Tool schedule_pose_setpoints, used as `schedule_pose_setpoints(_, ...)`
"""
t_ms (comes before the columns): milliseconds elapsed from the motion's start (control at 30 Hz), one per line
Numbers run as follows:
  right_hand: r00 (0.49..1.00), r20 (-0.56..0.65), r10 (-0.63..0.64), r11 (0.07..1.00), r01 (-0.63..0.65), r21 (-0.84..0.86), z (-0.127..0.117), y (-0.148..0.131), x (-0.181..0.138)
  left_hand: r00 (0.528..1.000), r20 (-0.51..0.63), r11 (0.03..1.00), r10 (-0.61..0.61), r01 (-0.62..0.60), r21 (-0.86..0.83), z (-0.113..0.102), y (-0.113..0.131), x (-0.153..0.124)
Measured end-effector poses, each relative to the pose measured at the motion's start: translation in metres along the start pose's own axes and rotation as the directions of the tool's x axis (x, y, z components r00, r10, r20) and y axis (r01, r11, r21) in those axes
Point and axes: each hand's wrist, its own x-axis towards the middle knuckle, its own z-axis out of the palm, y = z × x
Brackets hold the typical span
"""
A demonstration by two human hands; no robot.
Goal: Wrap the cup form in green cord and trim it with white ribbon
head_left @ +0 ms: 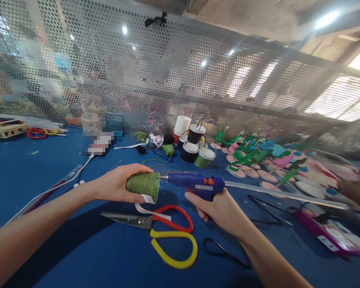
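On its side in my left hand (pixel 112 186) lies a cup wrapped in green yarn (pixel 140 187), its rim facing right. A strip of white ribbon (pixel 149 199) curls out beneath my fingers at the rim. My right hand (pixel 220 212) grips a blue glue gun (pixel 187 182), whose nozzle tip is at the cup's rim; touching or just apart, I cannot tell. A long clear glue stick (pixel 258 191) sticks out of the gun's back. Below the cup, scissors (pixel 141 222) with one red and one yellow handle lie on the blue table (pixel 108 258).
Small yarn-wrapped buckets (pixel 190 152) and stacked white cups (pixel 182 126) stand behind. Green yarn (pixel 169 150) lies beside them. Pink discs with green pieces (pixel 252 171) spread rightward, near another person's hand (pixel 355 190). A purple box (pixel 321 230) and black cord (pixel 222 252) lie right.
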Motion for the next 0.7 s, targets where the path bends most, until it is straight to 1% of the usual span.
schedule_pose_setpoints(133, 1.0, 0.02, 0.002, 0.999, -0.003, 0.038, 0.0018, 0.0001, -0.0015, 1.0, -0.006, 1.0, -0.006, 0.006, 0.011, 0.0001, -0.0019, 0.0)
schedule_pose_setpoints(300, 0.997, 0.074, 0.004, 0.999, -0.007, 0.052, 0.002, -0.0026, -0.0031, 0.999, -0.015, 0.999, -0.03, 0.03, 0.023, -0.0004, -0.0041, -0.0005)
schedule_pose_setpoints(367, 0.998, 0.067, 0.004, 0.999, -0.007, 0.051, 0.0018, -0.0032, -0.0025, 1.0, -0.018, 1.0, -0.018, 0.018, 0.015, -0.0007, -0.0029, -0.0008)
schedule_pose_setpoints(500, 1.0, 0.008, -0.012, 0.999, 0.012, 0.029, 0.0012, -0.0019, -0.001, 1.0, -0.017, 1.0, 0.006, -0.006, -0.018, -0.0009, 0.0011, -0.0008)
schedule_pose_setpoints(567, 1.0, -0.004, -0.01, 1.0, 0.011, 0.021, 0.0009, -0.0012, -0.0013, 1.0, -0.013, 0.999, -0.004, 0.003, -0.046, -0.0006, 0.0023, -0.0004)
schedule_pose_setpoints(700, 1.0, 0.015, -0.016, 0.999, 0.016, 0.031, 0.0014, 0.0, -0.0043, 0.999, 0.02, 0.989, -0.042, 0.045, -0.141, -0.0004, 0.002, 0.0005)
